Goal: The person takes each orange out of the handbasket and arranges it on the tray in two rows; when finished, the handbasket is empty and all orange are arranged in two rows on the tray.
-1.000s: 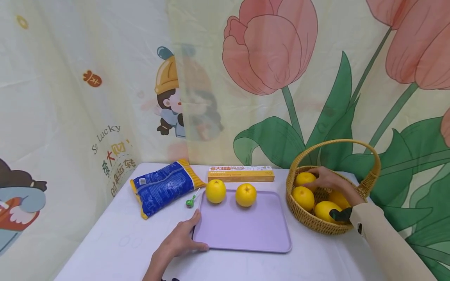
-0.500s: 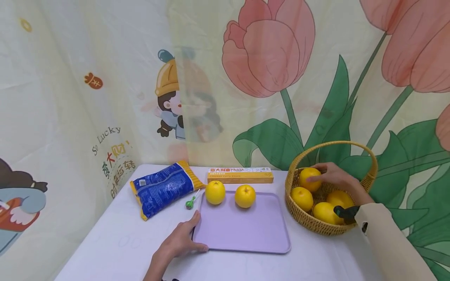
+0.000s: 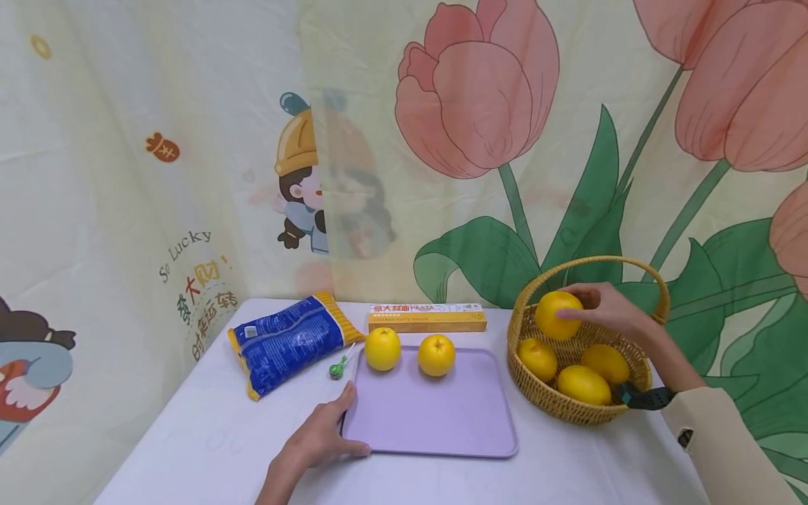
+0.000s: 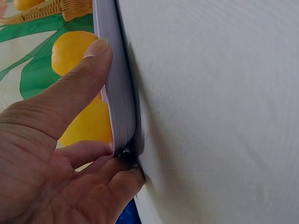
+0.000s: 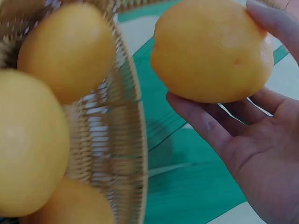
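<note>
In the head view my right hand [image 3: 615, 308] holds a yellow-orange orange [image 3: 558, 315] above the back of the wicker basket [image 3: 536, 393]. The right wrist view shows thumb and fingers around this orange [image 5: 212, 51], beside the basket's rim. Several more yellow fruits [image 3: 583, 384] lie inside the basket. At the left edge of the light purple tray [image 3: 435, 421], my left hand [image 3: 322, 431] grips the near corner. The left wrist view has the thumb [image 4: 74, 88] on the tray's rim and the other fingers curled at its edge. Two oranges [image 3: 437, 355] sit at the tray's back.
A blue and yellow bag [image 3: 293, 344] lies left of the tray, with a green lollipop [image 3: 337, 369] between them. Behind the tray stands a pasta box [image 3: 427, 319]. The basket's tall arched handle [image 3: 593, 259] rises over its opening. A printed curtain [image 3: 353, 280] closes off the back.
My right hand has lifted an orange up from among the fruits in the basket. The left hand has stayed at the tray's corner.
</note>
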